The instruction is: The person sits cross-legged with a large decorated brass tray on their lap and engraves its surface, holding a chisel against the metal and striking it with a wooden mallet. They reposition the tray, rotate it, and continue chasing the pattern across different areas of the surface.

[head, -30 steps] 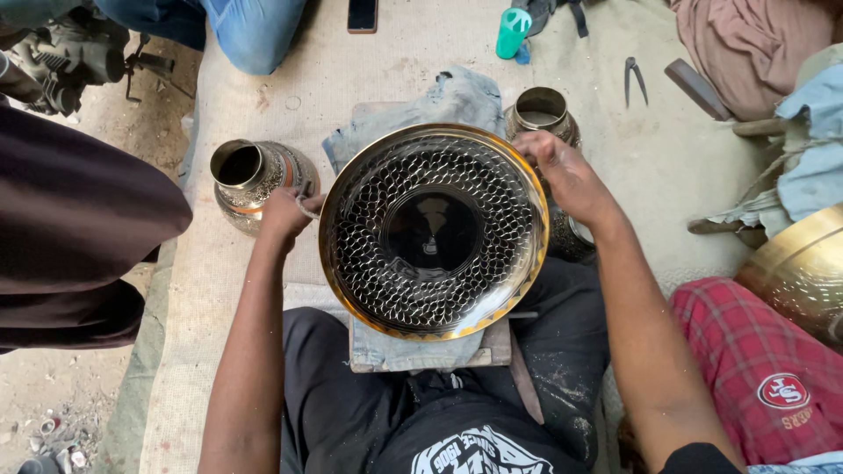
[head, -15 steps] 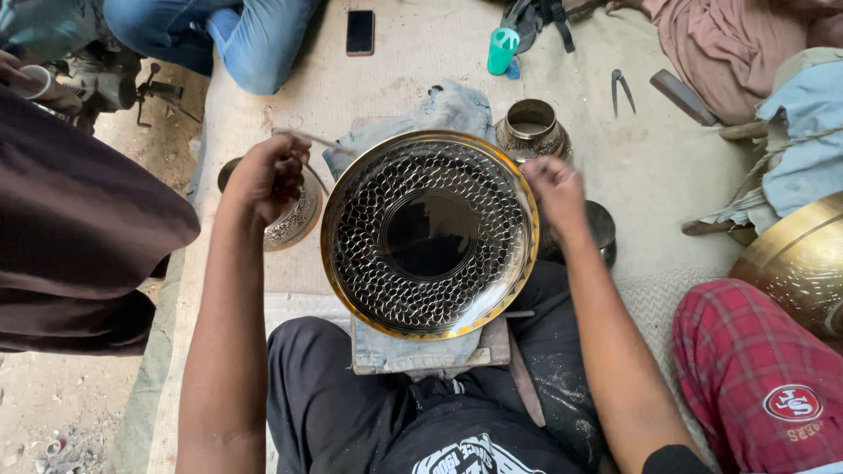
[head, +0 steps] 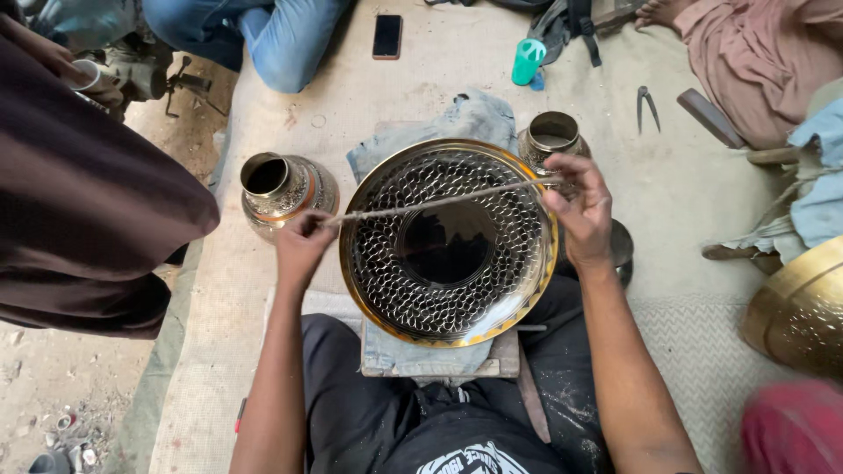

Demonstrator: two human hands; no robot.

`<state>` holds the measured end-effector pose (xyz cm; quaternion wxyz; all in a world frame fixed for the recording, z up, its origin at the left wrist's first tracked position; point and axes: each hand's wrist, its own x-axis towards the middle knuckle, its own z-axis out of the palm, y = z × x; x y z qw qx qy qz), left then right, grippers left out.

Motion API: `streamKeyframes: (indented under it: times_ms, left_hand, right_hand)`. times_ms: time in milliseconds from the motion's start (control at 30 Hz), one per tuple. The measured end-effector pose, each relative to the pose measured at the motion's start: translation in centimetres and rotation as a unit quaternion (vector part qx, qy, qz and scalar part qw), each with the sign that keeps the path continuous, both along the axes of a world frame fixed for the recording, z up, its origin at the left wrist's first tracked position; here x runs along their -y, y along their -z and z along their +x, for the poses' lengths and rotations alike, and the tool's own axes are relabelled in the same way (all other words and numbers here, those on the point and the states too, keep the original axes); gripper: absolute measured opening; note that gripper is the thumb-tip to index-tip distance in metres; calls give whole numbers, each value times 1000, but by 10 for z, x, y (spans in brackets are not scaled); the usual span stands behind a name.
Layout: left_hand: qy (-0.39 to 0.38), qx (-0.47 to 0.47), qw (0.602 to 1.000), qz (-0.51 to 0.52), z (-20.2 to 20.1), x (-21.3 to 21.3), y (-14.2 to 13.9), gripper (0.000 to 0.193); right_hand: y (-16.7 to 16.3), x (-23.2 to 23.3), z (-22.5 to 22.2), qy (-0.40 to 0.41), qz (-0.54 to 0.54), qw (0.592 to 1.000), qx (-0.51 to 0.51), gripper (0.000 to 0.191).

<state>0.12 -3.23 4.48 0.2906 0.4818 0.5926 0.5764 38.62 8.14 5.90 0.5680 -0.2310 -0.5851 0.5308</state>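
A round metal tray (head: 449,241) with a hammered pattern, a dark smooth centre and a brass rim lies on a cloth-covered block (head: 430,358) in front of my lap. My left hand (head: 303,247) and my right hand (head: 580,211) each pinch one end of a thin cord (head: 439,202), stretched taut across the upper part of the tray. The left end sits at the tray's left rim, the right end at its upper right rim.
An engraved brass vase (head: 279,190) stands left of the tray and another (head: 551,138) behind its top right. A phone (head: 387,36), a green cup (head: 527,61) and pincers (head: 647,104) lie farther back. People sit around; a large brass vessel (head: 795,312) is at right.
Both hands were on the tray's rim a second ago. The left hand then rose near the left vase, and now the two hands hold a cord pulled tight over the tray.
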Motion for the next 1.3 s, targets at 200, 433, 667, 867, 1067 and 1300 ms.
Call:
streamKeyframes:
  times_ms: [200, 433, 667, 867, 1067, 1300]
  left_hand:
    - [-86, -105, 984, -116, 13, 4, 11, 27]
    - [-116, -132, 983, -44, 24, -5, 16, 29]
    - [-192, -105, 972, -89, 25, -10, 24, 31]
    - [-162, -61, 985, -17, 30, -4, 32, 26]
    - [-232, -105, 965, -66, 26, -28, 21, 30]
    - [-198, -165, 963, -76, 24, -21, 39, 25]
  right_hand:
    - [-11, 43, -7, 211, 88, 949, 215, 61]
    - [4, 75, -29, 185, 66, 959, 203, 62]
    - [23, 65, -34, 202, 26, 965, 165, 45]
    - [30, 64, -37, 191, -2, 973, 130, 39]
    - [27, 60, -41, 204, 7, 970, 130, 34]
    - [21, 54, -44, 196, 18, 972, 128, 29]
